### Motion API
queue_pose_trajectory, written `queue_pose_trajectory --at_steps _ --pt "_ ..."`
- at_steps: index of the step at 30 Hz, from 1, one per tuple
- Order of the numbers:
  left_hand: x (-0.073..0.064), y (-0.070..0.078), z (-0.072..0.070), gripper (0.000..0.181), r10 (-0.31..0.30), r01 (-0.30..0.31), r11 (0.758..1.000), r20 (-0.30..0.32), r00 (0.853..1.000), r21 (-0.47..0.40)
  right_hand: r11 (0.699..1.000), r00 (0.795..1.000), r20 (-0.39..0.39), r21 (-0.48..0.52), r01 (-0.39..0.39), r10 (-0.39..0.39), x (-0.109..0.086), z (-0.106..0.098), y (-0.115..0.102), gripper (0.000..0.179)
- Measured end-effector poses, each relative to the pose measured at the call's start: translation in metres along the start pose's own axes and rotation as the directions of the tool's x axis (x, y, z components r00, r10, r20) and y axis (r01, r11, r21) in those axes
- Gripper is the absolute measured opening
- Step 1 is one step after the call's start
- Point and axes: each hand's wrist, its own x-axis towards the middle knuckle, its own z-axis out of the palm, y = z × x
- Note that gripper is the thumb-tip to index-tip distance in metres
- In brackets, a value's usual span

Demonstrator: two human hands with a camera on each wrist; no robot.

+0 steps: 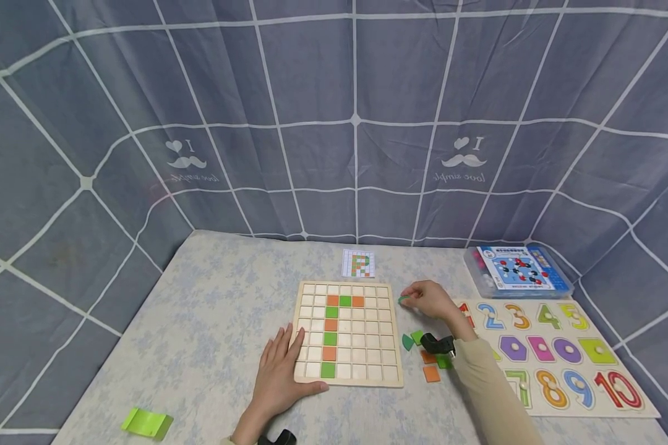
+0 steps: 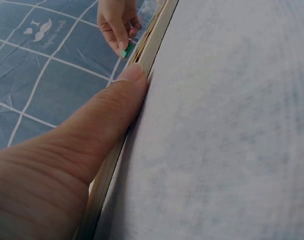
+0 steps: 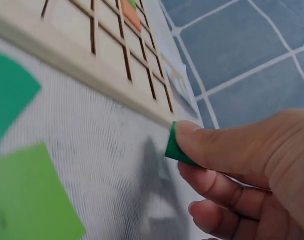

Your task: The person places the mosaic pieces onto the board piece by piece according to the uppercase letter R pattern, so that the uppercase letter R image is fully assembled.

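Eight tiles (image 1: 329,339) on the board (image 1: 359,340) — orange and green by turns, up from the near edge, then rightward. Left hand (image 1: 278,374) spread round the board's near left corner, thumb against the near edge. Right hand (image 1: 430,299) just off the right edge, pinching a green piece (image 3: 177,151) — shape partly hidden. Loose pieces (image 1: 431,374) beside the same edge. Card (image 1: 359,264) beyond the board's far edge; box (image 1: 518,275) at the table's (image 1: 200,340) far right corner, number board (image 1: 581,334) along the table's right edge; green block (image 1: 147,423) toward the near left corner.
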Motion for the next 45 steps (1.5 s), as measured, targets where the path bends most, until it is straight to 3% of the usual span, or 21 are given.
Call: queue_pose_trajectory --at_steps 5,11,17,35,45 --pt "0.0 0.0 0.0 0.114 0.001 -0.001 1.0 -0.002 1.0 -0.002 0.998 0.999 -0.014 0.043 0.037 -0.036 0.0 0.007 -0.011 0.011" --pt "0.0 -0.001 0.001 0.114 0.004 -0.004 1.0 0.002 1.0 0.005 0.99 1.0 -0.016 0.141 0.014 -0.012 0.005 0.019 -0.02 0.011" --pt "0.0 -0.002 0.0 0.115 -0.002 0.002 1.0 0.005 1.0 0.004 0.986 1.0 -0.024 0.167 0.01 -0.006 0.009 0.031 -0.032 0.01" --pt "0.0 0.0 0.0 0.114 -0.008 0.008 1.0 0.013 1.0 0.001 0.997 0.999 -0.046 0.076 0.014 -0.01 0.016 0.053 -0.039 0.007" --pt "0.0 -0.001 0.001 0.114 -0.002 0.002 1.0 0.005 1.0 0.006 0.997 0.997 -0.081 -0.079 0.008 -0.014 0.018 0.054 -0.043 0.006"
